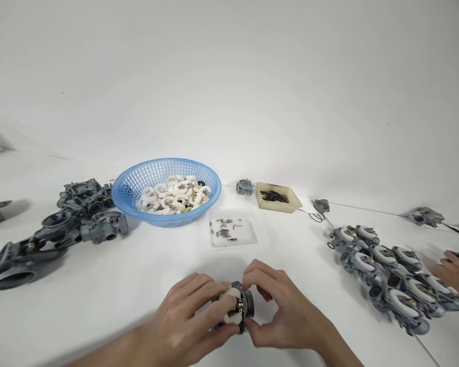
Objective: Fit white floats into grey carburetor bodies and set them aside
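A grey carburetor [247,304] with a white float [234,317] on its upper side rests on the table near the front middle. My left hand [191,316] wraps round its left side, with a finger lying across the float. From the right, my right hand [279,306] grips the body between thumb and fingers, close to the dark round mouth. Small brass parts show between the float arms. The underside and part of the left end are hidden by my fingers.
A blue basket [166,220] holds white floats. Behind my hands lies a clear tray [248,238] of small metal parts; a cream tray [277,205] holds dark rings. Carburetors [103,227] pile up at left, others with floats [401,303] at right, near another person's hand [457,275].
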Available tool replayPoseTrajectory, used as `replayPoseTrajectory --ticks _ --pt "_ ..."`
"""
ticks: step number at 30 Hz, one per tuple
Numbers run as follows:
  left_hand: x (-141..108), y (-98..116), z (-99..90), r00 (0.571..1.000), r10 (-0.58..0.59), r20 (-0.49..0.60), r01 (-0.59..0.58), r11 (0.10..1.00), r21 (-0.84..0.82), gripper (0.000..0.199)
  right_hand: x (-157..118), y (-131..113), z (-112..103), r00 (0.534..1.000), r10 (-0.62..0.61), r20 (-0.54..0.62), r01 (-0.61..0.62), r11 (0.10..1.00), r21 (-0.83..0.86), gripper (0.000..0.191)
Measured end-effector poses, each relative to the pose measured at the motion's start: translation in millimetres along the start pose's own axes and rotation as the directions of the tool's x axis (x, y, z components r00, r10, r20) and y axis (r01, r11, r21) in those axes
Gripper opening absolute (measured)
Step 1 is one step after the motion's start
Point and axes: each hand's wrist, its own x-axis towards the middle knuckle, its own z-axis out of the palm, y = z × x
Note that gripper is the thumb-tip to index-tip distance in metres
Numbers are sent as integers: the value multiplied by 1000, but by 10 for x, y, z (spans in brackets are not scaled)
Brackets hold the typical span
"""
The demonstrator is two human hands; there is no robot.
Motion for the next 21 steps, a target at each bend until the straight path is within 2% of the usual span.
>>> replayPoseTrajectory --ticks 8,15,21 --pt "38 38 -43 999 50 2 -50 998 37 22 13 -4 72 998 13 -60 -12 1000 21 46" --pt "64 60 -67 998 61 0 -61 997 48 18 1 -1 20 1000 -21 10 21 1000 -17 44" --pt "60 64 -76 998 64 6 -64 997 52 19 -2 -23 13 1000 -4 -17 4 1000 -18 46"
